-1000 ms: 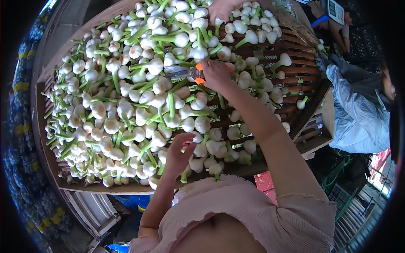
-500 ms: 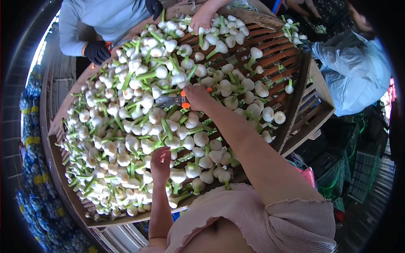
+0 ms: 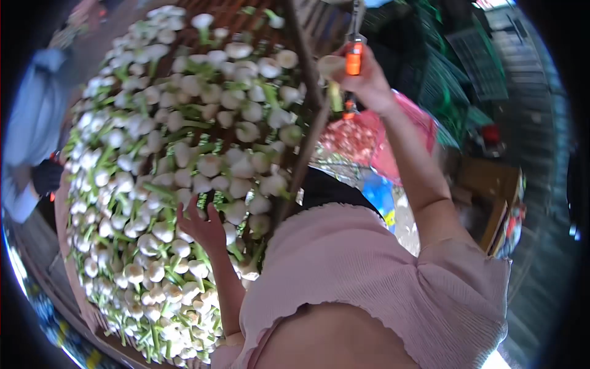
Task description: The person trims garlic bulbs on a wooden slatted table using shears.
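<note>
Orange-handled shears (image 3: pixel 353 58) are in my right hand (image 3: pixel 369 80), out past the table's raised edge, blades pointing away from me. A pale garlic bulb (image 3: pixel 332 66) with a short green stem shows at the same hand, above a pink bag. My left hand (image 3: pixel 206 227) is over the garlic heap (image 3: pixel 147 246), fingers spread and slightly curled, touching or just above the bulbs; I see nothing held in it. White bulbs with green stems cover the slatted wooden table (image 3: pixel 215 12).
A wooden rail (image 3: pixel 310 129) bounds the table beside me. Beyond it lie a pink bag (image 3: pixel 409 126), green crates (image 3: pixel 439 80) and a cardboard box (image 3: pixel 488 184). At the left, a co-worker's dark-gloved hand (image 3: pixel 47 177) is by the table edge near something orange.
The view has swung toward the crates and pink bag. My right hand has moved with the shears from over the heap to beyond the rail. My left hand's fingers have spread.
</note>
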Tool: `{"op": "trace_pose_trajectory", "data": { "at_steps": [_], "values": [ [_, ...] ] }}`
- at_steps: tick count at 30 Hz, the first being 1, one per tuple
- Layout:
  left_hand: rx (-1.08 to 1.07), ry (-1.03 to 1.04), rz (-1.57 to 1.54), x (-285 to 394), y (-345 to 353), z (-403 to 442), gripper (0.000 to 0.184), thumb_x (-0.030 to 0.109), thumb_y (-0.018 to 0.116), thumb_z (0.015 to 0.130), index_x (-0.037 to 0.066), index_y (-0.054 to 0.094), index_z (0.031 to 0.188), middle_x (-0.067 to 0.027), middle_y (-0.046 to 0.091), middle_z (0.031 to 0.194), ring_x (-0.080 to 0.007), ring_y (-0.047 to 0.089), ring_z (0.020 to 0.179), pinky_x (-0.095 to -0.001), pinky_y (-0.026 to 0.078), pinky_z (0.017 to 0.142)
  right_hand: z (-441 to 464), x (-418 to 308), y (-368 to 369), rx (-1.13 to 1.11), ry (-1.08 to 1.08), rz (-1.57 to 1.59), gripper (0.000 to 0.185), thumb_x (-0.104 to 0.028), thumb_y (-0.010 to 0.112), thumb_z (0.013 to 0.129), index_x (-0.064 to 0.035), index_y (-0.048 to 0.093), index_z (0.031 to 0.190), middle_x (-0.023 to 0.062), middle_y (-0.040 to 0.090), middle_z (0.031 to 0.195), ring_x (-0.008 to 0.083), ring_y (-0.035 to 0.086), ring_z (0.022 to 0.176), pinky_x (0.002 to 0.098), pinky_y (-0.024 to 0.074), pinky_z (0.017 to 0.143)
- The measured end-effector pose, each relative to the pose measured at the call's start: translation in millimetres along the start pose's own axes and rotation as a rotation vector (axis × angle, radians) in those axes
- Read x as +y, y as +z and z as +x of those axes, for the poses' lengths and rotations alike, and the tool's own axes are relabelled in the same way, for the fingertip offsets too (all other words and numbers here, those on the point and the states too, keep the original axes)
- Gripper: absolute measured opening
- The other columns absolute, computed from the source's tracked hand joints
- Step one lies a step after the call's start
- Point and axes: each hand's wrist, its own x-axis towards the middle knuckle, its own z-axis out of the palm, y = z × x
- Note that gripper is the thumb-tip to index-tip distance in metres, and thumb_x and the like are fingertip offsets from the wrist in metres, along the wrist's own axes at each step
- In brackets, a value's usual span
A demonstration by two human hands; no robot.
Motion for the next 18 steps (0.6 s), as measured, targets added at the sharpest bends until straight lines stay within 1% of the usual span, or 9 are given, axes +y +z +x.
{"op": "trace_pose_trajectory", "data": {
  "at_steps": [2,4,6,8,10,13,14,16,18],
  "values": [
    [-0.049,0.08,-0.102,12,-2,-11,0.041,0.018,0.064,0.077,0.009,0.052,0.116,-0.0191,0.038,0.125,-0.0376,0.034,0.117,-0.0473,0.032,0.095,-57,9,-71,0.121,0.071,-0.005,0.048,0.0,0.066,0.07,-0.0009,0.041,0.11,0.0088,0.055,0.098,0.0143,0.056,0.086,0.0285,0.0476,0.077],
    [-0.158,0.045,-0.279,6,9,-23,0.048,0.019,0.063,0.079,0.006,0.045,0.122,-0.0181,0.039,0.124,-0.0345,0.034,0.118,-0.0446,0.033,0.095,-110,20,-119,0.279,0.23,-0.093,0.049,-0.002,0.067,0.07,-0.0004,0.04,0.111,0.0086,0.057,0.094,0.0159,0.057,0.087,0.0292,0.048,0.079],
    [-0.233,-0.049,-0.427,-6,24,-35,0.051,0.02,0.063,0.081,0.004,0.042,0.125,-0.018,0.039,0.124,-0.033,0.036,0.117,-0.0431,0.033,0.095,-146,39,-150,0.398,0.402,-0.426,0.046,-0.002,0.064,0.072,0.0001,0.04,0.11,0.0072,0.056,0.089,0.0163,0.058,0.083,0.0302,0.0486,0.078],
    [-0.258,-0.204,-0.517,-16,33,-41,0.057,0.023,0.063,0.083,0.002,0.036,0.129,-0.018,0.041,0.123,-0.0308,0.041,0.113,-0.04,0.032,0.097,-168,76,-186,0.382,0.581,-0.684,0.043,-0.003,0.063,0.072,0.0005,0.041,0.109,0.006,0.055,0.086,0.0155,0.057,0.077,0.0287,0.048,0.074],
    [-0.274,-0.292,-0.73,-13,28,-40,0.061,0.021,0.062,0.083,0.0,0.033,0.131,-0.0193,0.04,0.127,-0.0297,0.04,0.116,-0.0376,0.032,0.099,-161,52,-146,0.444,0.545,-0.78,0.042,-0.005,0.063,0.07,0.0004,0.043,0.107,0.0045,0.053,0.084,0.0141,0.055,0.074,0.0277,0.0459,0.07],
    [-0.367,-0.553,-0.713,-1,24,-23,0.07,0.018,0.062,0.08,-0.001,0.024,0.137,-0.0215,0.035,0.134,-0.0295,0.04,0.119,-0.0347,0.031,0.1,-130,38,-86,0.224,0.343,-0.207,0.047,-0.006,0.064,0.069,0.0003,0.043,0.11,0.0051,0.053,0.088,0.014,0.054,0.076,0.027,0.0447,0.072],
    [-0.304,-0.595,-0.753,1,35,-18,0.071,0.018,0.062,0.08,0.0,0.023,0.137,-0.0213,0.035,0.134,-0.0291,0.04,0.119,-0.0347,0.032,0.099,-115,38,-73,0.112,0.285,-0.37,0.05,-0.003,0.064,0.071,-0.0006,0.042,0.115,0.0065,0.054,0.096,0.0147,0.055,0.085,0.0284,0.0458,0.077],
    [-0.164,-0.663,-0.845,11,60,6,0.073,0.018,0.062,0.079,0.002,0.022,0.138,-0.0209,0.035,0.134,-0.0282,0.04,0.119,-0.0345,0.033,0.099,-82,32,-33,0.01,0.089,-0.359,0.054,-0.001,0.065,0.071,-0.0015,0.041,0.119,0.0083,0.053,0.104,0.015,0.053,0.096,0.0284,0.0452,0.081],
    [-0.153,-0.878,-0.915,36,54,47,0.077,0.019,0.062,0.077,0.005,0.019,0.14,-0.0203,0.036,0.133,-0.0271,0.04,0.119,-0.0345,0.035,0.097,-53,26,-4,-0.062,0.081,-0.189,0.054,-0.001,0.066,0.071,-0.0019,0.042,0.118,0.0085,0.053,0.108,0.0151,0.051,0.101,0.0282,0.0441,0.082]
  ]
}}
